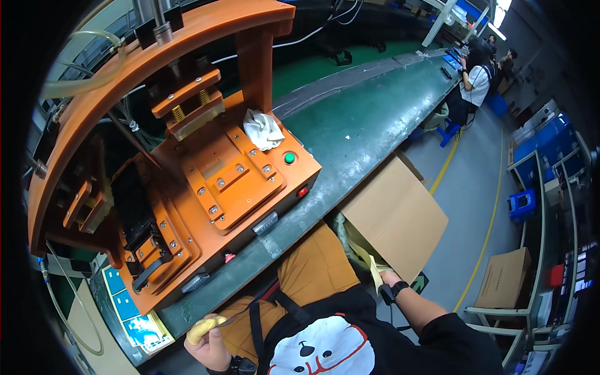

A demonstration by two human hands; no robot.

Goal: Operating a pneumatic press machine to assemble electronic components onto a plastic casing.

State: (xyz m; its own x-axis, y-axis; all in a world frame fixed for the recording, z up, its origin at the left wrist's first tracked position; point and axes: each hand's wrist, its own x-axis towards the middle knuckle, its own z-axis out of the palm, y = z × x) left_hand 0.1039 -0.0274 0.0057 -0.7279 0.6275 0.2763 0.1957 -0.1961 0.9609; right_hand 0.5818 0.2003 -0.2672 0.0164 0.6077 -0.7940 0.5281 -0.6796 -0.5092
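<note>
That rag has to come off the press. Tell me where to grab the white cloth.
Pinch the white cloth at its raised, crumpled middle, coming from above on the front side; it lies loose on the orange fixture, close against the upright post behind it.

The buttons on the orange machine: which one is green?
The green button is the round one on top of the orange machine, at its right corner near the white rag. The red button sits lower, on the machine's front face.

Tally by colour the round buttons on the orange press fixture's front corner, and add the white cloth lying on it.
Green button: 1
Red button: 1
White cloth: 1
Total: 3, all on the orange press fixture
</note>
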